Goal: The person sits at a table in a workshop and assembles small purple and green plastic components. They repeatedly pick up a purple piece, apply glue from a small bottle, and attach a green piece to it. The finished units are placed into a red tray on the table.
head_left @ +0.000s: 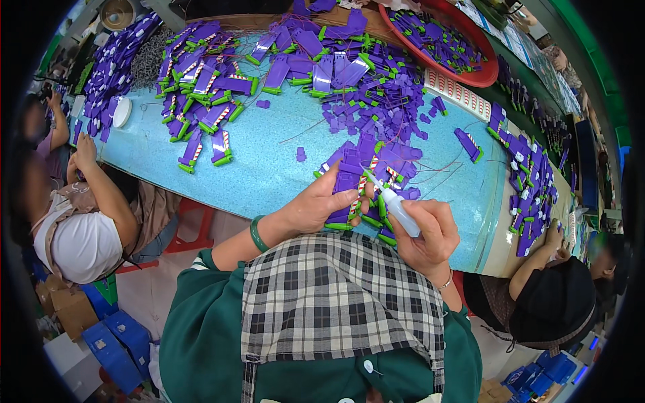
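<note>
My left hand (316, 205) grips a purple plastic piece with a green end and red-white striped label (346, 195) at the near edge of the blue table (269, 174). My right hand (430, 235) holds a small white squeeze bottle (398, 207), its thin nozzle pointing up-left onto the piece. A green bangle sits on my left wrist. Right behind my hands lies a small heap of the same purple pieces (376, 158) with thin red wires.
Several piles of purple-and-green pieces (215, 87) cover the far table. A red basin (463, 64) of pieces stands at the back right. A person (80, 221) works at the left, another (551, 295) at the right. Blue crates (114, 342) and cardboard boxes sit on the floor.
</note>
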### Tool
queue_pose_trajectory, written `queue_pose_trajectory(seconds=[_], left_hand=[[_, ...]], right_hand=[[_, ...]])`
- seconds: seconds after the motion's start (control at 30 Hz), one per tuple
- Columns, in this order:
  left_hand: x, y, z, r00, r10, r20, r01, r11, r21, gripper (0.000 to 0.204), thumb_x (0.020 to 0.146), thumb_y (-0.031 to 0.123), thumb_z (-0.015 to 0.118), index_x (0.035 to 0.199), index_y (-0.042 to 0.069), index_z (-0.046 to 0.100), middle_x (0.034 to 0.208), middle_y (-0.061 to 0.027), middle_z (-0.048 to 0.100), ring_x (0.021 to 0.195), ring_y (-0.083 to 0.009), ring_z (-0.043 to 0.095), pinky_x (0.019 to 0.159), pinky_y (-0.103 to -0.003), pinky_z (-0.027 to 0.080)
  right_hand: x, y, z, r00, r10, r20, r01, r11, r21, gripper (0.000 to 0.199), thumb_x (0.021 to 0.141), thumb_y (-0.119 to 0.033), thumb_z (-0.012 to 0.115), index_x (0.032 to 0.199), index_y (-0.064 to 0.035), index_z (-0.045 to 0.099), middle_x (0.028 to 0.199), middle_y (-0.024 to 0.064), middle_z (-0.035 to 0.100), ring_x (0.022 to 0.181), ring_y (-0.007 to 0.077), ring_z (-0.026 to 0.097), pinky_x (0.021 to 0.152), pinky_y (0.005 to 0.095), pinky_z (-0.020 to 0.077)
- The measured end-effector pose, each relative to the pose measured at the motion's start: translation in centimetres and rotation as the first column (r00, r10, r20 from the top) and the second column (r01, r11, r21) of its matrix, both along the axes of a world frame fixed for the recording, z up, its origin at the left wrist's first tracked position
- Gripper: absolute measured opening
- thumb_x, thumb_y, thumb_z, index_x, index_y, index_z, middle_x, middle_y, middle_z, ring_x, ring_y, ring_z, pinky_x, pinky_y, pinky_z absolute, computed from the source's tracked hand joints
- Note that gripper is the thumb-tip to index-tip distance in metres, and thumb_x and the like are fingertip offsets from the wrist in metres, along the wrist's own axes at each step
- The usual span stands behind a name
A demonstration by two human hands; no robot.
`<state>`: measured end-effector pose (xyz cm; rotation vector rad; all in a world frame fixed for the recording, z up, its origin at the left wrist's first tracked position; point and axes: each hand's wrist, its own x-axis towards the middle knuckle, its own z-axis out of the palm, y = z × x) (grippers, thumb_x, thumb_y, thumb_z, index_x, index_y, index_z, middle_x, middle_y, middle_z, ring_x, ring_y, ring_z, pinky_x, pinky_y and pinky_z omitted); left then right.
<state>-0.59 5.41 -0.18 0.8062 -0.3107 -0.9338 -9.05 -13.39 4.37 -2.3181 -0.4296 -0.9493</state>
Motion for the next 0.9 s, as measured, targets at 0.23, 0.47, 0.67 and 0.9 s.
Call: queue_pose_trajectory(seconds=[0.23, 0.47, 0.67, 0.9], left_hand=[[0.1, 0.1, -0.1, 0.996, -0.035, 0.085, 0.033, 0.999, 0.029, 0.045, 0.097, 0.017, 0.052, 0.135, 0.010, 0.028, 0.099, -0.0089, 0.054, 0.081, -0.0162, 0.055, 0.066, -0.030, 0.050], [-0.2, 0.1, -0.9, 0.979, -0.038, 0.200, 0.017, 0.994, 0.107, 0.057, 0.099, 0.012, 0.045, 0.143, 0.002, 0.010, 0.106, -0.0072, 0.052, 0.086, -0.0141, 0.055, 0.071, -0.029, 0.051], [-0.3, -0.3, -1.3, 0.951, -0.001, 0.308, -0.075, 0.970, 0.233, 0.056, 0.098, 0.008, 0.043, 0.142, 0.000, 0.009, 0.108, -0.0094, 0.050, 0.082, -0.0143, 0.055, 0.068, -0.028, 0.051], [-0.4, -0.4, -0.5, 0.918, -0.022, 0.395, -0.123, 0.933, 0.337, 0.064, 0.097, 0.007, 0.044, 0.147, 0.005, 0.003, 0.099, -0.0072, 0.053, 0.078, -0.0143, 0.055, 0.070, -0.028, 0.049]], right_hand=[[-0.2, 0.1, 0.1, 0.997, 0.017, -0.074, -0.015, 0.999, 0.029, 0.037, 0.064, 0.003, 0.080, 0.097, -0.0030, 0.065, 0.082, 0.0104, 0.062, 0.066, 0.0209, 0.061, 0.055, 0.0292, 0.0496], [-0.6, 0.2, 0.4, 0.999, 0.006, -0.050, -0.005, 1.000, 0.021, 0.038, 0.062, 0.004, 0.080, 0.097, -0.0018, 0.065, 0.081, 0.0102, 0.061, 0.065, 0.0203, 0.061, 0.054, 0.0294, 0.0492], [-0.6, 0.2, 0.2, 0.999, 0.043, -0.028, -0.043, 0.999, 0.015, 0.039, 0.061, 0.004, 0.080, 0.096, -0.0015, 0.065, 0.081, 0.0099, 0.060, 0.063, 0.0198, 0.060, 0.053, 0.0294, 0.0485], [-0.4, 0.5, 0.4, 0.998, 0.030, -0.055, -0.031, 1.000, -0.004, 0.040, 0.061, 0.003, 0.081, 0.097, -0.0025, 0.065, 0.080, 0.0097, 0.061, 0.064, 0.0206, 0.060, 0.054, 0.0294, 0.0491]])
